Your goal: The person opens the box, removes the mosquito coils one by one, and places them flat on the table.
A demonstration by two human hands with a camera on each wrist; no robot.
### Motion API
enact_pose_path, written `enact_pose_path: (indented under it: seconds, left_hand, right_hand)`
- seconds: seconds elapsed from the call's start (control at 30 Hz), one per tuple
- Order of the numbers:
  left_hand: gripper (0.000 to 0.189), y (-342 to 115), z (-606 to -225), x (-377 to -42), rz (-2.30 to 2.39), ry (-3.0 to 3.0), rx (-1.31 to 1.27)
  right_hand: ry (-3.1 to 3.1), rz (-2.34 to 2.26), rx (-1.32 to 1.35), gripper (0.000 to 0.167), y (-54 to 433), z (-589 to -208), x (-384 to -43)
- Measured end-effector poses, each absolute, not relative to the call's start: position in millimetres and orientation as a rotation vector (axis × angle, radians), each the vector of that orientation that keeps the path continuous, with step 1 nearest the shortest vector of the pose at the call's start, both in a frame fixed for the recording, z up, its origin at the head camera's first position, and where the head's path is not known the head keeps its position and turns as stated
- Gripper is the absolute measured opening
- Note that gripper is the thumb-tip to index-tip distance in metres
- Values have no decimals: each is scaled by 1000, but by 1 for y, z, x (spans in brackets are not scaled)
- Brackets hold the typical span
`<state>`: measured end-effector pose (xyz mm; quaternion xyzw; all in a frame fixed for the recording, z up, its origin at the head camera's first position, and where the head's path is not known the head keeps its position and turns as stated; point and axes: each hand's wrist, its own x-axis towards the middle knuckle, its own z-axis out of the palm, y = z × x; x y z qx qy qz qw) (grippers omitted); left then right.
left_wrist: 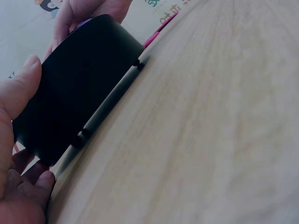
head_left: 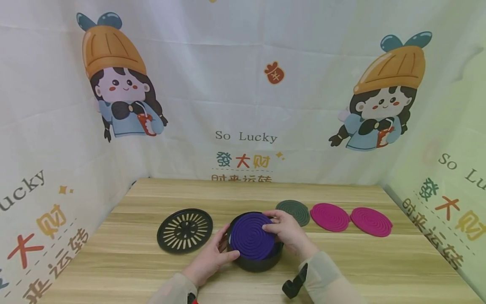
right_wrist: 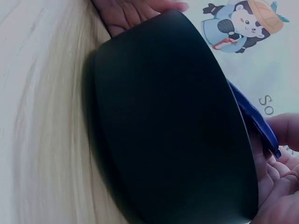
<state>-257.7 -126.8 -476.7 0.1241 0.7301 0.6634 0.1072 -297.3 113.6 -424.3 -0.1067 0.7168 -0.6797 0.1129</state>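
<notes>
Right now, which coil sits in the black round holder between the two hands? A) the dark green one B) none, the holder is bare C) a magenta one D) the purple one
D: the purple coil lies in the top of the black holder, while the green coil and two magenta coils lie on the table behind.

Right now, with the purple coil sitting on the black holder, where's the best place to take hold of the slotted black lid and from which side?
Take the slotted lid by its outer rim, coming from above on its left side. It lies flat on the table, apart from the black holder, so a thumb-and-finger pinch across the edge probably works best. The left hand is nearest it.
</notes>
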Motion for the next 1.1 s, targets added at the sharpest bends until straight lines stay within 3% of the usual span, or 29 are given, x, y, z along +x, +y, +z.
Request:
enact_pose_path:
  seconds: [0.33,0.57,1.1]
  left_hand:
    - [114,-126,-472,-255,1956,2206,285]
    - [115,-127,-474,-255,1950,2234,293]
    - [110,-126,-479,-256,1989,2259,327]
  right_hand:
    - [2048,-2075,-275,46,100,-420,-297]
    - [1888,-2237,-164,49,109,-420,-302]
    - [1630,-2468,-1,26,207,-426,-293]
